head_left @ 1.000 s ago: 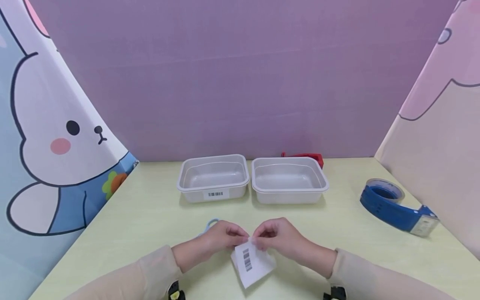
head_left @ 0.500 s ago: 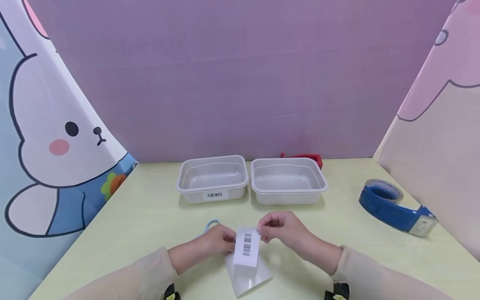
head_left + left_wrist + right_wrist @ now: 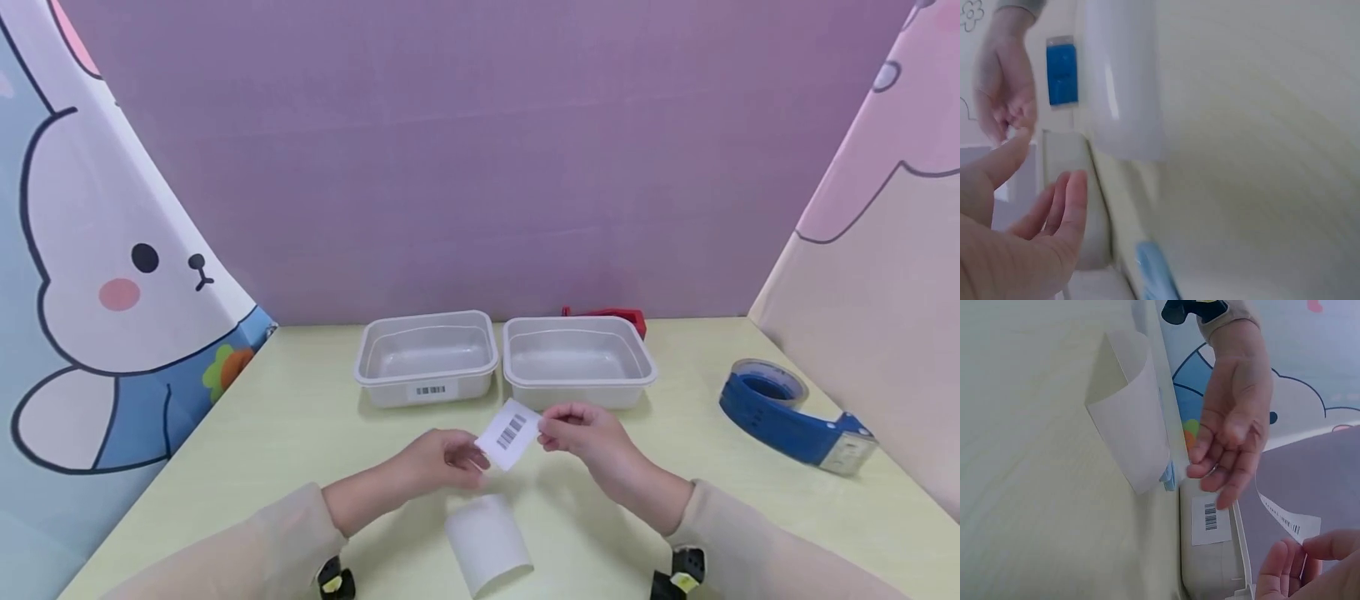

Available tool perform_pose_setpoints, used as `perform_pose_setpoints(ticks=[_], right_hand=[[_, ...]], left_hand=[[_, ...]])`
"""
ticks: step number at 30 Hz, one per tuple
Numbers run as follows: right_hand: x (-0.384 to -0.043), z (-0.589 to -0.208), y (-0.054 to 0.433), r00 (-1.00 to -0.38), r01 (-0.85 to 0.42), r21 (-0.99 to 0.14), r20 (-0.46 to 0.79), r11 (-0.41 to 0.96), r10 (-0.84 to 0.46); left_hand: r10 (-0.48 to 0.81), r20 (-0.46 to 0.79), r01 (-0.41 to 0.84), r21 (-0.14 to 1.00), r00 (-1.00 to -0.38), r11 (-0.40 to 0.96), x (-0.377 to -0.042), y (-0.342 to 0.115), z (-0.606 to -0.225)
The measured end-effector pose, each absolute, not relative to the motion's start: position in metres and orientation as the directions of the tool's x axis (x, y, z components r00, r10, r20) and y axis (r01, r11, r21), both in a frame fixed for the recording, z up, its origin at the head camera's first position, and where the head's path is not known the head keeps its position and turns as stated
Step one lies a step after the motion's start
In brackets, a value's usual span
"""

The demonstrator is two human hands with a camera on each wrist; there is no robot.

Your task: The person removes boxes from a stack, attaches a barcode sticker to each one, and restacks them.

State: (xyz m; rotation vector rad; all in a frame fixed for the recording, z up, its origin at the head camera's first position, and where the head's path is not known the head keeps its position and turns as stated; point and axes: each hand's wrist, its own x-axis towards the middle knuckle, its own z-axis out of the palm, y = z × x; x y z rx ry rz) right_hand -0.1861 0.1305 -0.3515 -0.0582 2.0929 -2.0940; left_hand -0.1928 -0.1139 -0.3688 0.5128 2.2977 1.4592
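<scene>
A white barcode label [image 3: 510, 433] is pinched at its right corner between thumb and fingers of my right hand [image 3: 588, 437]. It hangs above the table, in front of two plastic tubs. My left hand [image 3: 435, 462] is close to the label's left corner. Its fingers are loosely bent and apart, and in the right wrist view they hold nothing. Below the hands, a curled white backing sheet [image 3: 489, 542] lies on the table. The left tub [image 3: 427, 367] has a barcode label [image 3: 1210, 520] on its front; the right tub [image 3: 577, 387] shows none.
A blue tape dispenser [image 3: 783, 429] with a roll of tape lies at the right. Something red [image 3: 630, 317] is partly hidden behind the right tub. A light blue object [image 3: 1157, 270] lies near my left hand. A purple wall [image 3: 510, 167] closes off the back.
The label has come away from its backing sheet and moved up toward the tubs with my right hand. The sheet is now loose on the table, and my left hand has let go.
</scene>
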Motion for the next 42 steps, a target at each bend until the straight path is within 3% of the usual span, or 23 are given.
perform_pose_setpoints(ticks=[6, 11, 17, 23, 30, 42], right_hand=[[-0.189, -0.352, 0.136, -0.983, 0.122, -0.991, -0.112, -0.060, -0.144], [-0.191, -0.354, 0.139, -0.980, 0.133, -0.987, -0.118, -0.089, -0.159], [-0.199, -0.360, 0.147, -0.971, 0.148, -0.988, -0.152, 0.033, -0.184], [-0.213, -0.363, 0.158, -0.984, 0.048, -0.983, -0.077, 0.180, -0.162], [-0.222, -0.362, 0.170, -0.992, -0.053, -0.956, 0.017, 0.289, -0.127], [-0.228, -0.361, 0.202, -0.996, 0.029, -0.928, -0.058, 0.371, -0.067]], left_hand=[[0.289, -0.074, 0.006, 0.963, -0.955, 0.269, -0.193, -0.093, -0.361], [0.183, -0.021, 0.017, 0.979, -0.983, 0.202, -0.201, -0.080, -0.356], [0.176, 0.049, 0.102, 0.946, -0.983, 0.308, -0.216, -0.070, -0.350], [0.211, 0.110, 0.192, 0.889, -0.971, 0.416, -0.227, -0.057, -0.345], [0.210, 0.149, 0.222, 0.894, -0.966, 0.388, -0.234, -0.039, -0.339], [0.060, 0.121, 0.132, 0.964, -0.991, 0.233, -0.243, -0.004, -0.351]])
